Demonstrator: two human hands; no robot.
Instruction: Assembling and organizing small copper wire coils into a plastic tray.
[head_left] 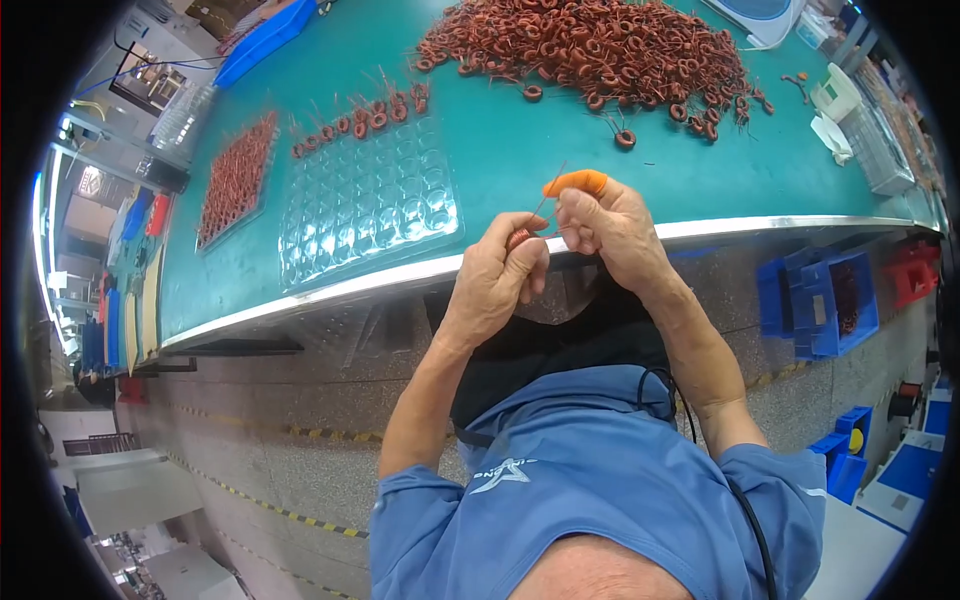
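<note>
Our left fingers (524, 262) grip a small, shiny coil (517, 239) of red-brown wire, round and ridged. Our right fingers (584, 215), one in a smooth orange cover (575, 184), curl close beside its thin wires; we can't tell if they pinch one. Left of our fingers is a clear plastic tray (365, 205) with round cups, coils in its far row. Farther left, another tray (236, 229) is packed full. Past our fingers, a big tangled heap (590, 50) covers the green table (740, 180). Below right, a blue bin (818, 312) holds dark stuff.

Open green mat (740, 175) fronts the obstructing coil heap (590, 50).
</note>
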